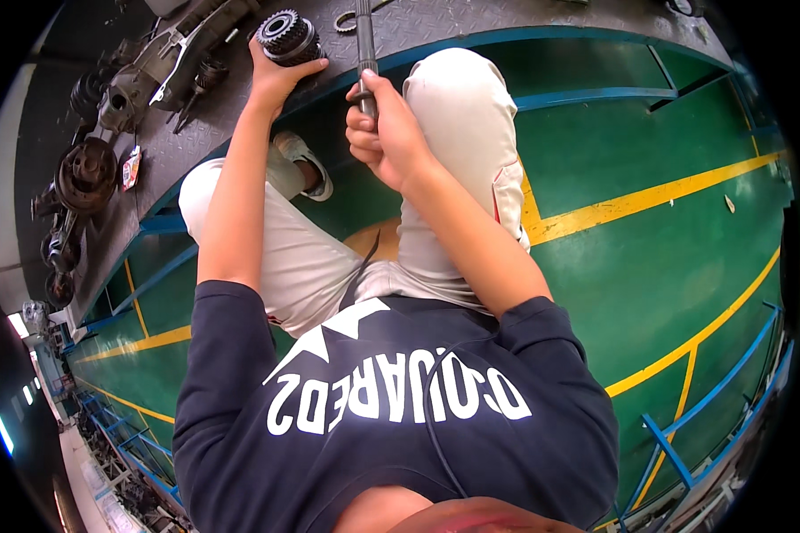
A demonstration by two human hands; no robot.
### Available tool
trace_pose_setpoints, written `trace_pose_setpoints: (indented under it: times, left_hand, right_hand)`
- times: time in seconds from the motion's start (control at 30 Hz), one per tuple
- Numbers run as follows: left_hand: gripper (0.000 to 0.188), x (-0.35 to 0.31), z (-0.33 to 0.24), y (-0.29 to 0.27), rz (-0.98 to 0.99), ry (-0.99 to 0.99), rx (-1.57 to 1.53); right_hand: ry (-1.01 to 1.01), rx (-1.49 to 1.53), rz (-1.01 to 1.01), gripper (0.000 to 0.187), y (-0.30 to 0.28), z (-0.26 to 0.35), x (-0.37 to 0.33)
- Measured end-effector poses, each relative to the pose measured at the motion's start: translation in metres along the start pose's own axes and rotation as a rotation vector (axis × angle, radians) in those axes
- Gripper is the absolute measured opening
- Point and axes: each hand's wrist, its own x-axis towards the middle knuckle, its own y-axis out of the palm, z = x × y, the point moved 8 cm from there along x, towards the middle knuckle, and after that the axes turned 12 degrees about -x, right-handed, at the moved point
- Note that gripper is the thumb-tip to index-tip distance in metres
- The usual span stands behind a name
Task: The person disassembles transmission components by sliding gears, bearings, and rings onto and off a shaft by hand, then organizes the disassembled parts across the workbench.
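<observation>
My left hand [276, 82] curls round a dark metal gear assembly [286, 35] on the workbench, near its front edge. Its thumb lies along the near side; the other fingers are mostly hidden behind the gear. My right hand [388, 133] grips the lower end of a long splined steel shaft [365, 43], with a collar showing at the fist. The shaft points away from me over the bench edge, and its far end runs out of the picture. Between gear and shaft, a small toothed ring [338, 24] lies flat on the bench.
The grey tread-plate workbench [471, 19] has a blue frame [551, 35]. Greasy castings and housings [124, 99] crowd its left side, with a round hub-like part [86, 173] nearer me. Bench legs and blue rails stand over a green floor [613, 160] with yellow lines. My knees are close to the bench edge.
</observation>
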Motion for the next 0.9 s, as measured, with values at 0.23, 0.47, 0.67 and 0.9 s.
trace_pose_setpoints:
  times: [0.23, 0.47, 0.67, 0.9]
  left_hand:
    - [0.105, -0.009, 0.005, -0.007, -0.016, 0.028, 0.188]
    - [0.103, -0.016, -0.001, -0.008, -0.067, 0.050, 0.151]
    - [0.056, -0.020, -0.061, 0.018, -0.199, 0.258, 0.004]
    - [0.059, -0.014, -0.037, 0.014, -0.330, 0.160, -0.205]
  right_hand:
    - [0.053, 0.070, -0.045, 0.032, -0.011, -0.012, 0.003]
    - [0.072, 0.053, -0.054, 0.032, -0.015, -0.015, 0.001]
    - [0.087, 0.052, -0.087, 0.033, -0.019, -0.018, 0.003]
    - [0.084, -0.217, -0.139, 0.030, -0.007, -0.005, -0.008]
